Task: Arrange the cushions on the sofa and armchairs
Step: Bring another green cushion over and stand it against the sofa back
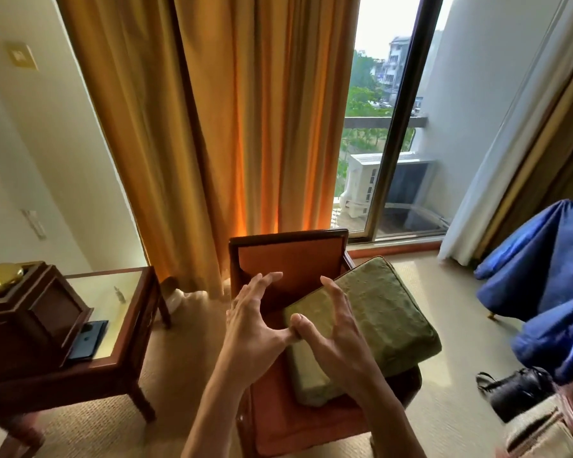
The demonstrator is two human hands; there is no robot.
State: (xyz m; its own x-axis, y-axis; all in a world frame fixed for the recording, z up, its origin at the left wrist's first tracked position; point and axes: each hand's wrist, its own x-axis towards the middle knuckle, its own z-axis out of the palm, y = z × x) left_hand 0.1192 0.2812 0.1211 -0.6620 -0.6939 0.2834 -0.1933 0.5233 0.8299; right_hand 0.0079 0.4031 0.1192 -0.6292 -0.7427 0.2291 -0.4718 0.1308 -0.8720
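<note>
A thick olive-green cushion (pixel 377 319) lies tilted across a dark wooden armchair (pixel 288 256) with orange-red upholstery, its right part hanging over the chair's right arm. Both hands hover just above the cushion's near left corner. My left hand (pixel 252 328) has its fingers spread over the seat. My right hand (pixel 331 335) is curled open above the cushion's edge. The two thumbs touch. Neither hand grips the cushion.
A dark wooden side table (pixel 113 355) with a glass top stands at the left, with a wooden box, a lamp base and a phone (pixel 88 340) on it. Orange curtains hang behind. Blue fabric (pixel 549 272) and a black bag (pixel 516 391) lie at the right.
</note>
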